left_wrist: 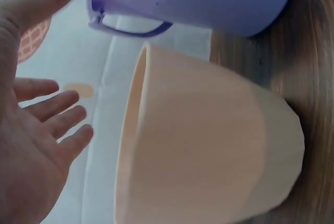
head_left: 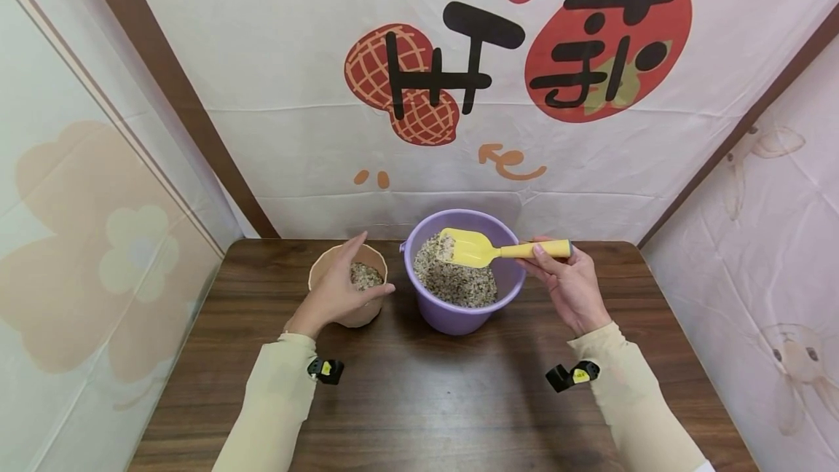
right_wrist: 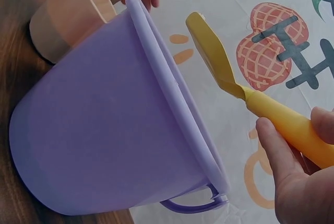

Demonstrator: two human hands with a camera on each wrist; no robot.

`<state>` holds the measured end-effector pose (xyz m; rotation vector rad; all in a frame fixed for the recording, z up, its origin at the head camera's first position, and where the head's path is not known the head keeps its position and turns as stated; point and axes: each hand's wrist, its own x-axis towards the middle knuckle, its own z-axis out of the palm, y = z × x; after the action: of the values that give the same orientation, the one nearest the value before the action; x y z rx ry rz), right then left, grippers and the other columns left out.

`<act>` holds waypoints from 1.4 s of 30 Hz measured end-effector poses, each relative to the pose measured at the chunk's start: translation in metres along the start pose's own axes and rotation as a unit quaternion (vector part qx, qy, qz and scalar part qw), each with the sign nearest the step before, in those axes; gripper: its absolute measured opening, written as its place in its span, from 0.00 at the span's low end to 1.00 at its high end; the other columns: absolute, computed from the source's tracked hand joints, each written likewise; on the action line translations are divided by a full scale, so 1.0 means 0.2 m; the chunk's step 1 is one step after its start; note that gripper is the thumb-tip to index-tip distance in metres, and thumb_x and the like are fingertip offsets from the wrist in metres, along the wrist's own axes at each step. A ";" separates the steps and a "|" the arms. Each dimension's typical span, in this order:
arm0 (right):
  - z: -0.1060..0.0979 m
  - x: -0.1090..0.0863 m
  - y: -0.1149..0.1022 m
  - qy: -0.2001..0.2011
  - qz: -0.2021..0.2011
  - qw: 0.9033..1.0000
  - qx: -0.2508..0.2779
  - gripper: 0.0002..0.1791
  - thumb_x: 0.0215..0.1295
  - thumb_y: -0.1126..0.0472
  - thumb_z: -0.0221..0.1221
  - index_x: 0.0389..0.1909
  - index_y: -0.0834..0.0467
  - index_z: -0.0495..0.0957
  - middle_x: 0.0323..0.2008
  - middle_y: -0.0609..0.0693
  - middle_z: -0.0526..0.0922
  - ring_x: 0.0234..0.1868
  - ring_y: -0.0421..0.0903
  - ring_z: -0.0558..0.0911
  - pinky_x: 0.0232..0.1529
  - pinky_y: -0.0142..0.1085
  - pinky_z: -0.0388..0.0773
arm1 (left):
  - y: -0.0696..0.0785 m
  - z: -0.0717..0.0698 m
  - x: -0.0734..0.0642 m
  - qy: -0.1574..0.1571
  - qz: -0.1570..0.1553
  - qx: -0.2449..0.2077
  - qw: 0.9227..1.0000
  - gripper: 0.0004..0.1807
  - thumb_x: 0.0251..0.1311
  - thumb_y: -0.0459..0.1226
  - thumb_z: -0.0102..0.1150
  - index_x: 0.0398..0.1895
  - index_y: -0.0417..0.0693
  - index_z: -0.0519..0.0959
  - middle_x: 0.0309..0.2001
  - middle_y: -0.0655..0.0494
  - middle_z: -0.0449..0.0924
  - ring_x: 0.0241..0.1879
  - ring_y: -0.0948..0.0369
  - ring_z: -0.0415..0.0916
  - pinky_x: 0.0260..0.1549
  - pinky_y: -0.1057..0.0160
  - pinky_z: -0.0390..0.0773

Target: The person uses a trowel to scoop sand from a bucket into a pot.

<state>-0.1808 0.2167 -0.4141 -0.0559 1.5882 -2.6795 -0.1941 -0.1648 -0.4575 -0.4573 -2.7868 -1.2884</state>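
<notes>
My right hand (head_left: 573, 286) grips the handle of a yellow toy shovel (head_left: 473, 248). Its scoop, bearing a little pale grit at the tip, is over a purple bucket (head_left: 446, 315). Inside the bucket lies a heap of speckled gravel (head_left: 459, 284). To the left stands a peach-coloured pot (head_left: 357, 317) with similar gravel (head_left: 365, 277) in it. My left hand (head_left: 334, 290) hovers over the pot's rim with fingers and thumb spread, holding nothing. From the right wrist, the shovel (right_wrist: 213, 51) shows above the bucket's rim, tilted.
Both containers stand near the back edge of a dark wooden table (head_left: 432, 399). Behind it hangs a white printed cloth (head_left: 295, 130). More printed cloth closes off the left and right sides. The bucket has a purple carrying handle (left_wrist: 135, 32).
</notes>
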 end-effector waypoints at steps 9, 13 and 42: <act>-0.01 0.00 0.01 -0.011 0.003 1.000 0.001 0.09 0.69 0.69 0.62 0.48 0.66 0.82 0.47 0.57 0.86 0.50 0.50 0.87 0.59 0.48 0.75 | -0.14 -0.07 -0.08 0.057 -0.026 0.003 0.998 0.61 0.52 0.54 0.77 0.82 0.44 0.50 0.79 0.42 0.50 0.76 0.41 0.50 0.69 0.35 0.58; -0.01 0.00 0.02 -0.011 0.002 1.000 0.001 0.10 0.69 0.69 0.62 0.49 0.68 0.81 0.47 0.57 0.85 0.49 0.50 0.87 0.58 0.48 0.76 | -0.21 -0.09 -0.12 0.037 -0.062 0.008 0.997 0.69 0.48 0.59 0.78 0.83 0.47 0.42 0.81 0.47 0.42 0.78 0.43 0.44 0.70 0.35 0.55; 0.33 0.03 0.18 -0.008 0.039 0.999 -0.026 0.14 0.70 0.74 0.59 0.53 0.75 0.73 0.50 0.67 0.81 0.49 0.54 0.86 0.56 0.47 0.80 | -0.39 -0.05 -0.20 0.032 -0.108 -0.033 0.993 0.75 0.38 0.56 0.84 0.83 0.44 0.42 0.79 0.39 0.47 0.75 0.41 0.51 0.69 0.37 0.59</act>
<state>-0.1844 0.1404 -0.4145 -0.0162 1.6201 -2.5729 -0.1781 -0.2298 -0.5149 -0.1151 -2.8096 -1.4123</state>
